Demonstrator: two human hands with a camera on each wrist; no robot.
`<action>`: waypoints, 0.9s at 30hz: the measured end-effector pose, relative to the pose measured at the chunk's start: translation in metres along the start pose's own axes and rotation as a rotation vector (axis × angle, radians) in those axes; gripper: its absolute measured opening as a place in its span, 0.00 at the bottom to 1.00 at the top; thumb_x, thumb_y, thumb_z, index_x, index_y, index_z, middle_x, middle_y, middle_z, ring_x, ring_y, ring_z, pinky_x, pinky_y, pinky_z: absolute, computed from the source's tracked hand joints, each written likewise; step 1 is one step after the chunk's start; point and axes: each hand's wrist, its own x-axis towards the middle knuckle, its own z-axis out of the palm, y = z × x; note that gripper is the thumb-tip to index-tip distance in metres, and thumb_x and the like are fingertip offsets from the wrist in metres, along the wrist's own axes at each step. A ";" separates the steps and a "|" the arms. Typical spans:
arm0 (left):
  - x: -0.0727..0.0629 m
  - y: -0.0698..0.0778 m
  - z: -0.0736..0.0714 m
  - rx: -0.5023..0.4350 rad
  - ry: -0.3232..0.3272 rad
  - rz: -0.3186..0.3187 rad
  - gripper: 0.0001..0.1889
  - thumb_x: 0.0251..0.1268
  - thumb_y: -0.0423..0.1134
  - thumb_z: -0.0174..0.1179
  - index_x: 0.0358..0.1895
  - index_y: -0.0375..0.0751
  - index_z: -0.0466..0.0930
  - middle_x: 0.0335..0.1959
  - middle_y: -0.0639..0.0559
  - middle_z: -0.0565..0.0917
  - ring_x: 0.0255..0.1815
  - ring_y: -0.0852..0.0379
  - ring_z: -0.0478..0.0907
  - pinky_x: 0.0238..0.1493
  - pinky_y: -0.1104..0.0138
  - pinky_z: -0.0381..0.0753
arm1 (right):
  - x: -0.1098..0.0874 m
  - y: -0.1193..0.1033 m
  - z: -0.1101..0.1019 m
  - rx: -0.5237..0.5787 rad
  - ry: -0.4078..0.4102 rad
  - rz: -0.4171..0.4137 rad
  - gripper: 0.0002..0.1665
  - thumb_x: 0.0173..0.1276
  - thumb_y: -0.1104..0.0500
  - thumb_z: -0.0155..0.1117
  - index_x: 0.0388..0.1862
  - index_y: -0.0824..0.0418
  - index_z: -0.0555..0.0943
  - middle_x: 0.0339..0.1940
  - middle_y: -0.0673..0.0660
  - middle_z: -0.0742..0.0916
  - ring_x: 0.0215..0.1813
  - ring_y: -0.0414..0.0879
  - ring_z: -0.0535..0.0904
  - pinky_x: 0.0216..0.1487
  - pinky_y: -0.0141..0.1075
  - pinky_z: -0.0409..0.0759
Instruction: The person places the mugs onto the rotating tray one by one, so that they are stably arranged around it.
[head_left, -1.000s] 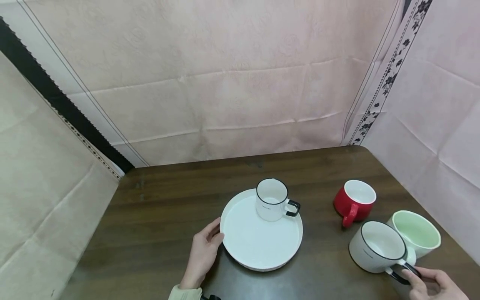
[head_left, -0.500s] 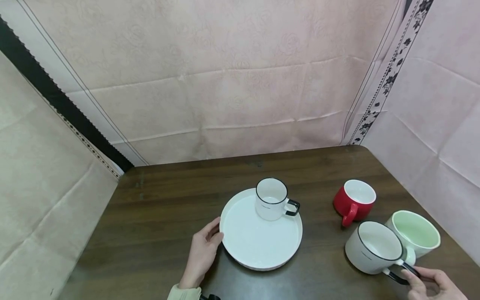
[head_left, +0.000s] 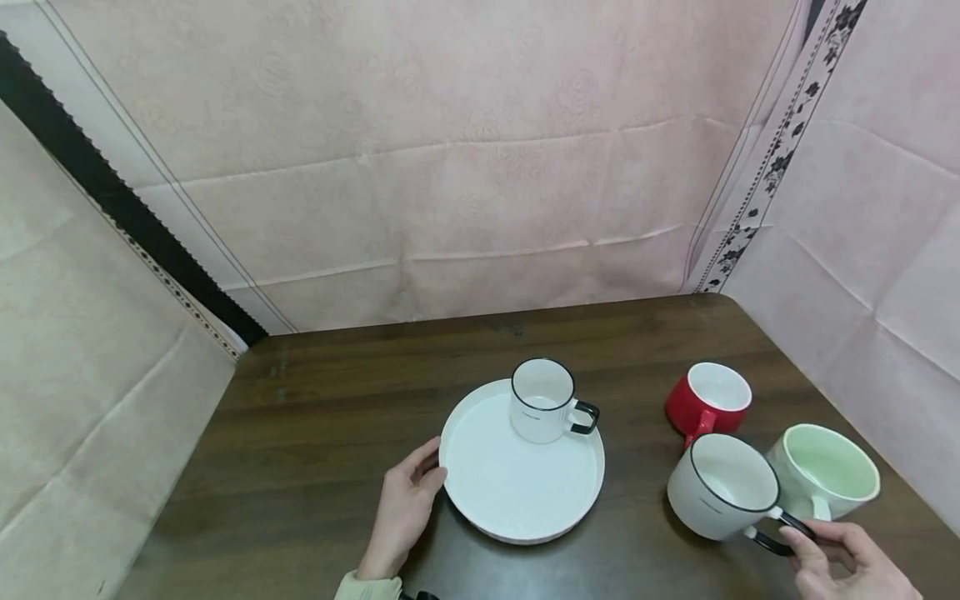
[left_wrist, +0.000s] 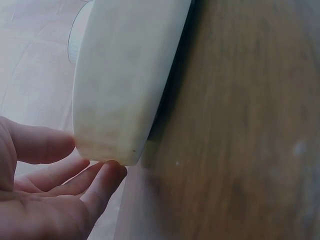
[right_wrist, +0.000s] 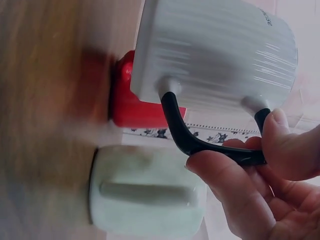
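Observation:
My right hand [head_left: 843,558] pinches the black handle of a white mug with a dark rim [head_left: 722,492]. In the right wrist view that mug [right_wrist: 215,50] hangs slightly off the wooden table. Thumb and fingertips of my left hand [head_left: 405,504] touch the left edge of a round white plate [head_left: 517,492]. From the left wrist, the left hand [left_wrist: 55,185] rests its fingertips against the plate's side wall [left_wrist: 120,85]. A smaller white mug with a black handle [head_left: 542,404] stands upright on the back part of the plate.
A red mug [head_left: 701,404] stands behind the held mug. Right beside the held mug is a pale green mug [head_left: 825,471]. The wooden table [head_left: 322,433] is bordered by light cloth hangings [head_left: 450,167] at the back and on both sides.
My right hand has carried the white mug left and slightly back, so it now partly overlaps the red mug's handle. The left hand and the plate have stayed in place.

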 end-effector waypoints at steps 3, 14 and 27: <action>0.000 0.000 0.000 0.001 0.002 0.001 0.23 0.68 0.27 0.55 0.65 0.31 0.70 0.59 0.37 0.77 0.59 0.47 0.75 0.54 0.63 0.79 | -0.001 -0.007 0.003 -0.041 -0.019 0.024 0.12 0.53 0.71 0.73 0.36 0.71 0.81 0.17 0.17 0.69 0.15 0.19 0.69 0.14 0.19 0.69; 0.000 -0.001 0.001 0.002 0.007 -0.003 0.22 0.68 0.27 0.55 0.65 0.32 0.71 0.58 0.38 0.78 0.58 0.48 0.76 0.54 0.62 0.79 | -0.007 -0.025 0.007 0.048 -0.055 -0.029 0.11 0.48 0.71 0.77 0.29 0.63 0.84 0.15 0.22 0.76 0.15 0.22 0.72 0.17 0.17 0.68; -0.002 -0.001 0.001 0.006 0.012 0.018 0.21 0.68 0.26 0.55 0.63 0.31 0.72 0.58 0.37 0.78 0.58 0.46 0.76 0.53 0.62 0.79 | -0.012 -0.049 0.012 -0.042 -0.168 -0.047 0.14 0.50 0.66 0.79 0.35 0.58 0.85 0.18 0.24 0.78 0.17 0.25 0.74 0.17 0.25 0.65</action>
